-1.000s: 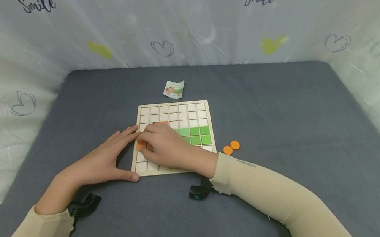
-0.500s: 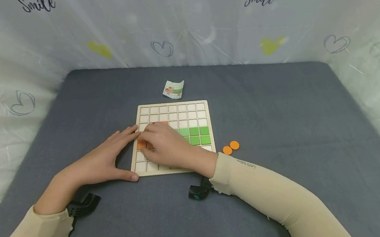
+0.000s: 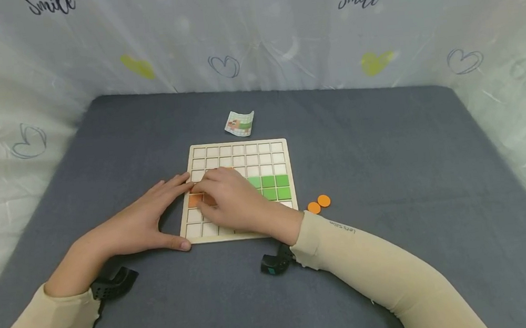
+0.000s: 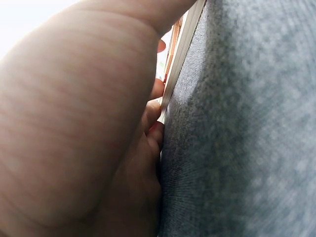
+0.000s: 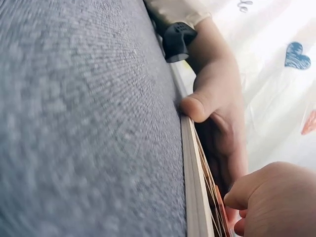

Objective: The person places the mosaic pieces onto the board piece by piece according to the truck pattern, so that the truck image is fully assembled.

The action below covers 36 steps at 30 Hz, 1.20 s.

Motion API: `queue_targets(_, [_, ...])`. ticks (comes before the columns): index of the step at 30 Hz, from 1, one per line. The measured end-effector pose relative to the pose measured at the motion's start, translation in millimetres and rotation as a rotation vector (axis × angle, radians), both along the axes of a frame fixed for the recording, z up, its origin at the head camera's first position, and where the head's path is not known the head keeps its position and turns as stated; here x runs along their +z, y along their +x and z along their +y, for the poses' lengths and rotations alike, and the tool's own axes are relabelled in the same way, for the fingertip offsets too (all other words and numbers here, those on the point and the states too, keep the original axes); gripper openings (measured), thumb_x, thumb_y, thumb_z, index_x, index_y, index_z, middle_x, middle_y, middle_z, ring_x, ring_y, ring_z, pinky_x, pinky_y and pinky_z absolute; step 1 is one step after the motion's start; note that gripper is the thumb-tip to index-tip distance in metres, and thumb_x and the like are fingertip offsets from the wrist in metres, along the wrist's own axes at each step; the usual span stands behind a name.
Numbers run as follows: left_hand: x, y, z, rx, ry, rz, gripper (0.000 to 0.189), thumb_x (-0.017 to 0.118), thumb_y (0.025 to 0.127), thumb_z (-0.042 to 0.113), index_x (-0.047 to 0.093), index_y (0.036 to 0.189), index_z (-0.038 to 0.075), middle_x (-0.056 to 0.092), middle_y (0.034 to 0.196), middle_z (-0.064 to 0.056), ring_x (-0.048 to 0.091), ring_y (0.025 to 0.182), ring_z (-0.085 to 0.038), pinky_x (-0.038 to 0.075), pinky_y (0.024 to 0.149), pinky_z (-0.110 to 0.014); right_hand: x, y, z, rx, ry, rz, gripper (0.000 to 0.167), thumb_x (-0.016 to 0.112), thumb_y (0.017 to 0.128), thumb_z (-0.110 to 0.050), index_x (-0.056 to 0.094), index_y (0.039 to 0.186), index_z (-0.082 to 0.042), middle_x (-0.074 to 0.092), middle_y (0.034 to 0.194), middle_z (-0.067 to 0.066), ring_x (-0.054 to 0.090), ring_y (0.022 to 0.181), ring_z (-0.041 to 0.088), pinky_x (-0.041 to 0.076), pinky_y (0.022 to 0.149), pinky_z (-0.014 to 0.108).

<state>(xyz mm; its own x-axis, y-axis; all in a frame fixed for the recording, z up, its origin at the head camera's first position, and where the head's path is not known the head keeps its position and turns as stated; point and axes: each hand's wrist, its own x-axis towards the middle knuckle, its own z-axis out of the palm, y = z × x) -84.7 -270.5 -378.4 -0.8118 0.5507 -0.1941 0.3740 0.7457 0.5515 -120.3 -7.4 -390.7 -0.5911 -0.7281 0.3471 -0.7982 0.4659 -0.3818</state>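
Observation:
A pale wooden grid board [image 3: 238, 149] lies flat on the dark grey cloth. Bright green tiles [image 3: 276, 187] fill cells at its right, and an orange tile [image 3: 194, 200] sits at its left edge. My right hand [image 3: 235, 198] reaches over the board's left half, fingers bent and thumb apart. In the right wrist view, its fingertips come down near an orange tile [image 5: 220, 200]; whether they pinch anything is hidden. Stretched along the board's left side, my left hand [image 3: 142, 223] keeps its fingers at the upper edge and its thumb near the lower corner.
Two orange discs [image 3: 319, 204] lie right of the board. Behind it is a small curled card [image 3: 240, 123] with a coloured grid picture. A printed white curtain [image 3: 279, 35] hangs behind the table.
My right hand has shifted slightly right and its thumb has drawn back a little, baring more of the orange tile at the left edge. The left hand stays in place.

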Motion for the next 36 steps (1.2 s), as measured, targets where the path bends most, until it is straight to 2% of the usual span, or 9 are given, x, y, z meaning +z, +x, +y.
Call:
queue_targets(5, [-1.5,0.7,2.2,0.003,-0.008,-0.009,0.127,0.084,0.076,0.080,0.025,0.176,0.028,0.009,0.183,0.002,0.005,0.166,-0.047,0.017,0.128,-0.074,0.2,3.0,9,-0.037,-0.022,-0.011,0.024,0.070,0.102,-0.018,0.080,0.123,-0.013,0.071,0.109,-0.002,0.061,0.094,0.014,0.050,0.089,0.032])
queue_targets(13, [-0.9,1.6,3.4,0.025,-0.034,-0.017,0.132,0.083,0.073,0.084,0.021,0.177,0.028,0.009,0.183,0.002,0.006,0.166,-0.047,0.018,0.127,-0.074,0.9,7.5,31,-0.102,-0.032,-0.001,0.025,0.073,0.101,-0.020,0.079,0.123,-0.009,0.071,0.109,0.000,0.063,0.099,0.019,0.052,0.089,0.037])
queue_targets(18, [-0.2,2.0,4.6,0.035,-0.044,-0.025,0.133,0.083,0.073,0.085,0.020,0.177,0.031,0.008,0.183,0.003,0.005,0.165,-0.050,0.019,0.126,-0.076,-0.8,12.8,52,-0.132,-0.041,0.002,0.023,0.073,0.101,-0.019,0.080,0.121,-0.009,0.072,0.110,0.001,0.066,0.105,0.021,0.053,0.094,0.040])
queue_targets(25, [0.9,3.6,5.1,0.030,-0.055,-0.028,0.128,0.082,0.075,0.083,0.020,0.176,0.036,0.005,0.183,0.004,0.002,0.165,-0.050,0.017,0.124,-0.079,-1.9,23.3,79,-0.144,-0.070,0.064,0.026,0.076,0.098,-0.016,0.079,0.122,-0.005,0.072,0.113,0.005,0.066,0.106,0.025,0.053,0.091,0.044])
queue_targets(29, [-0.5,4.0,2.6,0.034,-0.061,-0.022,0.127,0.082,0.075,0.083,0.019,0.176,0.038,0.003,0.183,0.007,0.001,0.166,-0.048,0.018,0.125,-0.077,-3.3,27.8,94,-0.153,-0.108,0.070,0.026,0.078,0.096,-0.014,0.078,0.120,-0.005,0.072,0.113,0.005,0.066,0.106,0.025,0.051,0.091,0.044])
queue_targets(36, [2.3,3.1,1.1,0.036,-0.058,-0.029,0.130,0.082,0.075,0.084,0.018,0.177,0.034,0.002,0.183,0.007,0.000,0.166,-0.049,0.017,0.124,-0.079,-2.4,30.0,119,-0.170,-0.142,0.075,0.028,0.078,0.096,-0.015,0.078,0.122,-0.003,0.071,0.116,0.006,0.064,0.108,0.026,0.048,0.089,0.044])
